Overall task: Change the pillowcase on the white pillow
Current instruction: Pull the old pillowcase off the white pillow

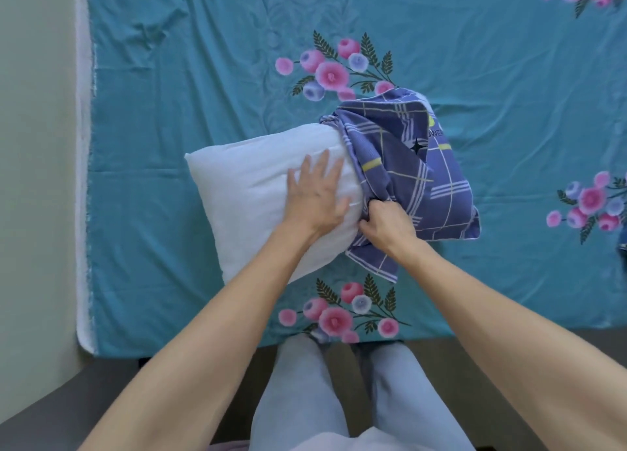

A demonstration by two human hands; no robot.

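Observation:
A white pillow (pixel 247 192) lies on the bed, its left part bare. A blue-purple plaid pillowcase (pixel 420 175) covers its right end and is bunched at the opening. My left hand (pixel 315 192) presses flat on the bare pillow, fingers spread, just left of the bunched edge. My right hand (pixel 385 221) grips the gathered edge of the pillowcase at the pillow's near side. The far right end of the pillow is hidden inside the case.
The bed wears a teal sheet (pixel 169 94) with pink and blue flower prints. A pale wall (pixel 34 145) runs along the bed's left side. The bed's near edge (pixel 203 350) meets dark floor, where my legs in light trousers (pixel 305 399) stand.

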